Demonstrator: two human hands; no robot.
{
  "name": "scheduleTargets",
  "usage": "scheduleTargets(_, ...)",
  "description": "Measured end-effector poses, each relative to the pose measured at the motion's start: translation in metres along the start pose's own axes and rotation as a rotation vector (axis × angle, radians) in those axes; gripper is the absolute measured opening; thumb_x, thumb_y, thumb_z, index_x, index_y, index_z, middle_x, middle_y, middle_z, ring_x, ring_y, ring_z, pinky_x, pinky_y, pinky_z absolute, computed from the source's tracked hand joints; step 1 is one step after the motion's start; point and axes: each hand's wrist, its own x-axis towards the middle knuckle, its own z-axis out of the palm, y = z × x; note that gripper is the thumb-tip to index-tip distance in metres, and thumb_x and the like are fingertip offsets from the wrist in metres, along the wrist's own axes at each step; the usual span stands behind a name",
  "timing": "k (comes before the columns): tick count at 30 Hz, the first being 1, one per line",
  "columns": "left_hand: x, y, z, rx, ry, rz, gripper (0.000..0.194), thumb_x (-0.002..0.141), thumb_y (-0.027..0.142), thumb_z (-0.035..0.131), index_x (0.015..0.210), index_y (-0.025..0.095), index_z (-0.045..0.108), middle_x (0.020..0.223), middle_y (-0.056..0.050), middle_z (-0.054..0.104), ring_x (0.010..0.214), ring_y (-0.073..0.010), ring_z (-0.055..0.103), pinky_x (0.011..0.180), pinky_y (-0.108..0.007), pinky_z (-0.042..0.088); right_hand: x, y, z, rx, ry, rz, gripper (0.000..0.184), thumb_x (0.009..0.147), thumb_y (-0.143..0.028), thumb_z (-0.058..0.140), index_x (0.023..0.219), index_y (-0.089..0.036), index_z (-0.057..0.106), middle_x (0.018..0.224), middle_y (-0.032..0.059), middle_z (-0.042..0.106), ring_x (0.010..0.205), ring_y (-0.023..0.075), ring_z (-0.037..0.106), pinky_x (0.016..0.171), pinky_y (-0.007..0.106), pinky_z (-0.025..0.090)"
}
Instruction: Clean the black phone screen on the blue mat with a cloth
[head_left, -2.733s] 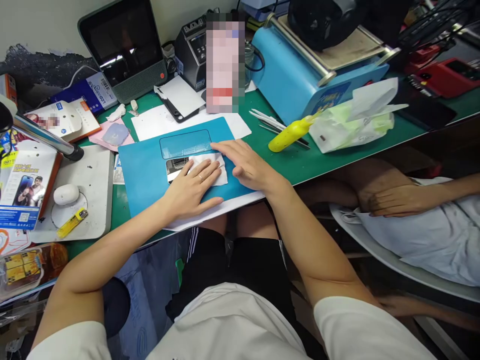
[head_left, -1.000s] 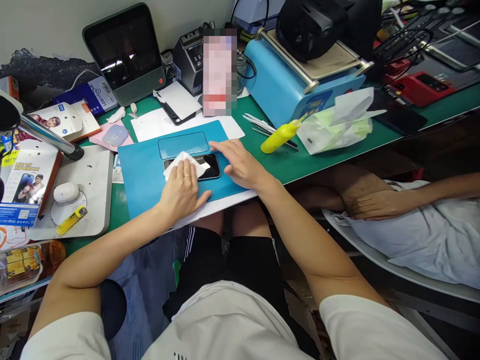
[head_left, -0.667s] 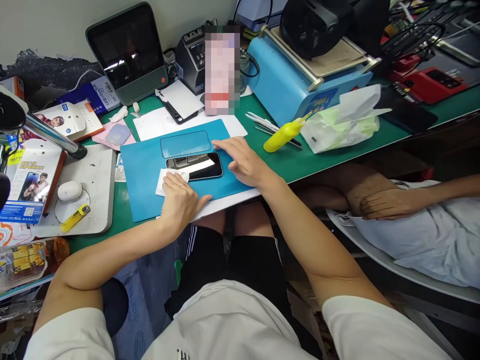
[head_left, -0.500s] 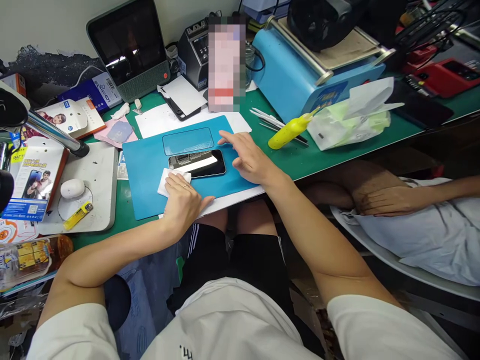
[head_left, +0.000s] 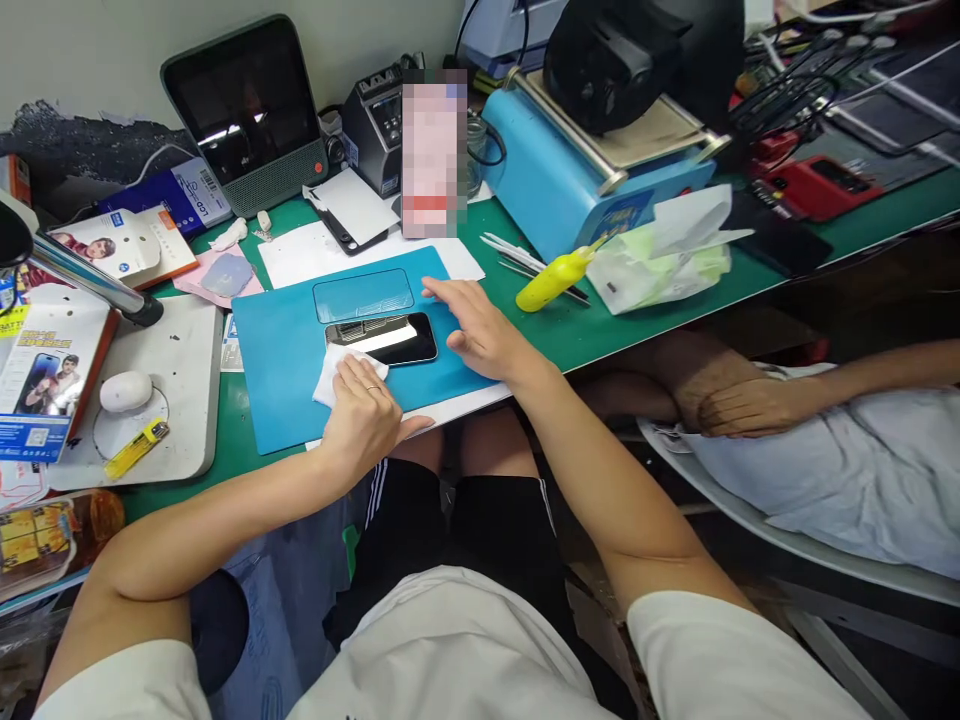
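Note:
On a blue mat (head_left: 277, 400) lies a phone (head_left: 409, 340), its dark screen facing up and reflecting light. My left hand (head_left: 365, 405) presses a folded white tissue (head_left: 327, 383) against the phone's left end, fingers together on top and thumb stretched out to the side. Just beyond the phone is a clear, black-edged glass screen protector (head_left: 364, 296), flat on the mat. My right hand (head_left: 480, 328) hovers by the phone's right end with its fingers extended and nothing in them.
A yellow squeeze bottle (head_left: 551, 283) and thin tools (head_left: 517, 258) lie right of the mat, near a tissue pack (head_left: 656, 265). A blue machine (head_left: 555, 165) stands behind. Left are a white pad (head_left: 180, 400) and a lamp arm (head_left: 97, 270). Another person's hand (head_left: 750, 400) rests at the right.
The camera view has shifted a little, moving the scene left and down. The tissue under my left hand covers slightly more of the phone's left end. My right hand remains open beside it.

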Motion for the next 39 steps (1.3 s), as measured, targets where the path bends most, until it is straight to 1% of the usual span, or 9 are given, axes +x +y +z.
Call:
scheduleTargets(3, 0.010, -0.009, 0.009, -0.070, 0.067, 0.142, 0.109, 0.104, 0.078, 0.049, 0.156, -0.018, 0.049, 0.158, -0.046, 0.049, 0.152, -0.0553, 0.053, 0.121, -0.059, 0.052, 0.001, 0.000, 0.001, -0.007, -0.007, -0.005, 0.109, 0.092, -0.097, 0.014, 0.172, -0.028, 0.042, 0.150, 0.0172, 0.067, 0.139, 0.0407, 0.059, 0.123, 0.066, 0.042)
scheduleTargets(8, 0.031, -0.033, 0.020, -0.221, 0.114, 0.429, 0.094, 0.108, 0.073, 0.048, 0.169, 0.002, 0.043, 0.176, -0.028, 0.037, 0.168, -0.0422, 0.037, 0.136, -0.057, 0.034, 0.003, 0.000, 0.000, 0.006, -0.018, -0.017, 0.109, 0.093, -0.096, 0.016, 0.172, -0.026, 0.042, 0.150, 0.0175, 0.068, 0.140, 0.0404, 0.060, 0.123, 0.065, 0.043)
scheduleTargets(13, 0.040, -0.044, 0.021, -0.261, 0.078, 0.543, 0.092, 0.108, 0.076, 0.042, 0.173, 0.010, 0.036, 0.181, -0.020, 0.032, 0.172, -0.0369, 0.028, 0.140, -0.056, 0.025, 0.003, 0.001, 0.000, 0.011, -0.014, -0.045, 0.107, 0.096, -0.094, 0.016, 0.170, -0.022, 0.046, 0.148, 0.0191, 0.069, 0.138, 0.0392, 0.061, 0.122, 0.063, 0.044)
scheduleTargets(19, 0.037, -0.039, 0.012, -0.207, 0.094, 0.419, 0.090, 0.106, 0.077, 0.047, 0.169, 0.013, 0.046, 0.179, -0.021, 0.038, 0.167, -0.0392, 0.039, 0.137, -0.057, 0.031, 0.001, 0.001, 0.000, 0.013, -0.014, -0.009, 0.107, 0.094, -0.095, 0.013, 0.166, -0.025, 0.052, 0.145, 0.0165, 0.071, 0.136, 0.0390, 0.062, 0.122, 0.063, 0.043)
scheduleTargets(23, 0.033, -0.034, -0.002, -0.096, 0.049, 0.200, 0.103, 0.104, 0.082, 0.046, 0.163, -0.003, 0.050, 0.170, -0.033, 0.046, 0.159, -0.0462, 0.050, 0.132, -0.054, 0.037, 0.001, 0.002, -0.001, 0.020, -0.009, 0.002, 0.106, 0.095, -0.094, 0.013, 0.163, -0.024, 0.056, 0.141, 0.0163, 0.073, 0.133, 0.0384, 0.064, 0.121, 0.061, 0.044)
scheduleTargets(27, 0.024, -0.024, -0.012, 0.069, -0.032, -0.033, 0.116, 0.103, 0.085, 0.041, 0.154, -0.018, 0.050, 0.153, -0.047, 0.055, 0.136, -0.0521, 0.067, 0.109, -0.054, 0.053, 0.002, 0.002, 0.000, 0.030, 0.004, -0.007, 0.104, 0.096, -0.093, 0.014, 0.160, -0.024, 0.058, 0.140, 0.0158, 0.074, 0.133, 0.0378, 0.064, 0.120, 0.061, 0.045)
scheduleTargets(31, 0.017, -0.016, -0.017, 0.110, -0.120, -0.136, 0.120, 0.105, 0.084, 0.033, 0.150, -0.026, 0.048, 0.139, -0.051, 0.063, 0.112, -0.0489, 0.075, 0.089, -0.049, 0.057, 0.002, 0.002, 0.001, 0.037, 0.011, -0.016, 0.103, 0.096, -0.093, 0.014, 0.159, -0.025, 0.060, 0.140, 0.0156, 0.075, 0.133, 0.0376, 0.065, 0.120, 0.061, 0.046)
scheduleTargets(36, 0.021, -0.021, -0.009, 0.082, -0.047, -0.101, 0.112, 0.108, 0.079, 0.034, 0.151, -0.023, 0.050, 0.150, -0.048, 0.057, 0.136, -0.0525, 0.067, 0.114, -0.055, 0.051, 0.004, 0.003, 0.002, 0.036, 0.007, -0.026, 0.101, 0.096, -0.093, 0.014, 0.158, -0.028, 0.060, 0.143, 0.0143, 0.073, 0.134, 0.0360, 0.064, 0.120, 0.059, 0.046)
scheduleTargets(39, 0.031, -0.033, 0.005, -0.017, 0.042, 0.037, 0.111, 0.105, 0.081, 0.043, 0.158, -0.017, 0.047, 0.162, -0.043, 0.049, 0.154, -0.0519, 0.053, 0.128, -0.056, 0.041, 0.004, 0.003, 0.002, 0.032, 0.004, -0.030, 0.101, 0.097, -0.092, 0.015, 0.157, -0.026, 0.061, 0.143, 0.0153, 0.073, 0.133, 0.0361, 0.065, 0.119, 0.059, 0.047)
